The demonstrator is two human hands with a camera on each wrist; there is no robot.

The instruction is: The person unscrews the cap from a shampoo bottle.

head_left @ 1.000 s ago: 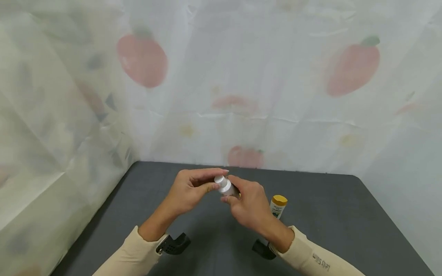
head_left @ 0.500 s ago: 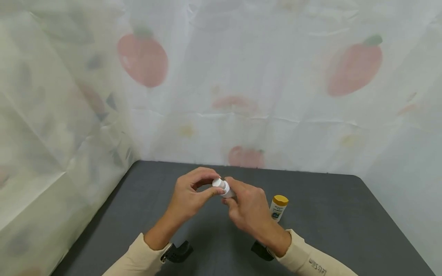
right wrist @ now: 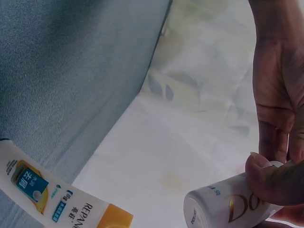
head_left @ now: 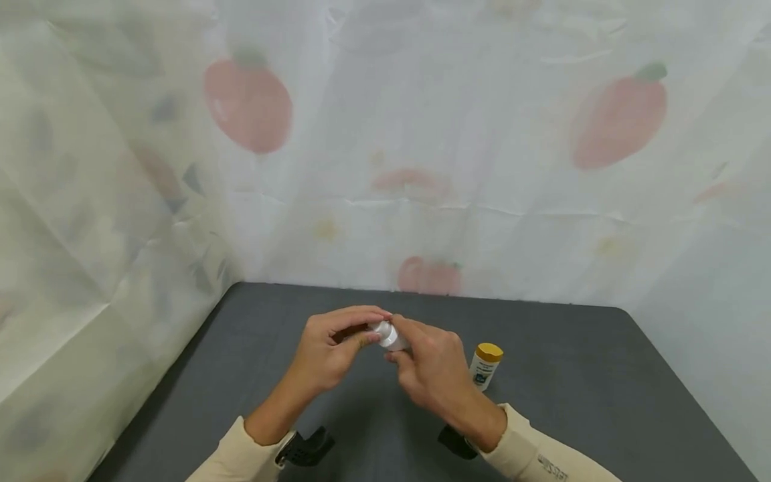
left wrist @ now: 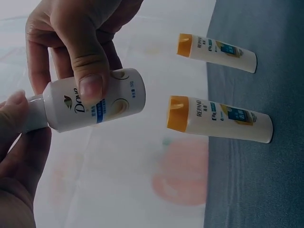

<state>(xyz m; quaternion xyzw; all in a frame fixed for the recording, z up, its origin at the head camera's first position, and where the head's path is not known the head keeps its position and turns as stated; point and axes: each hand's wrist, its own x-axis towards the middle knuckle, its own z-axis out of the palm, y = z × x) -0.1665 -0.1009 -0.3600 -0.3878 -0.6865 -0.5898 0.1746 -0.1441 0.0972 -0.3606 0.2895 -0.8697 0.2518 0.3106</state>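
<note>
I hold a small white bottle (head_left: 391,336) above the middle of the dark table (head_left: 572,375), with bare tabletop all round. My right hand (head_left: 435,368) curls around its body; my left hand (head_left: 328,348) pinches its cap. Two yellow-capped tubes (left wrist: 218,118) stand at three o'clock.

Sleeves: I am seeing cream long sleeves (head_left: 241,458) covering both arms, small dark lettering near the right cuff (head_left: 551,467).
Wrists: black camera mounts (head_left: 304,447) are sitting under each.
</note>
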